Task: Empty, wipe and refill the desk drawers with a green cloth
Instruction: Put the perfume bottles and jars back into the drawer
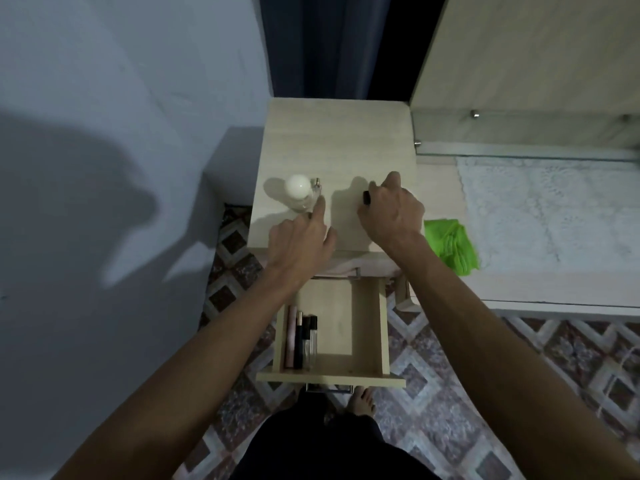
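Open drawer (367,327) holds cosmetic tubes (302,337) (left side); right hand (393,211) grips a dark item (366,197); left hand (301,237) released.

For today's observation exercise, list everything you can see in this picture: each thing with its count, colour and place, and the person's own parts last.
Light wooden cabinet top: one, pale beige, centre.
Clear glass bottle with round white cap: one, on the cabinet top, left.
Open wooden drawer: one, beige, pulled out below the top.
Slim cosmetic tubes and bottles: about four, pink, black and clear, along the drawer's left wall.
Green cloth: one, bright green, right of the cabinet top.
White fluffy mat: one, far right.
Patterned floor: brown and grey.
Left hand: forefinger touching the glass bottle.
Right hand: grips a small black object.
Bare foot: below the drawer.
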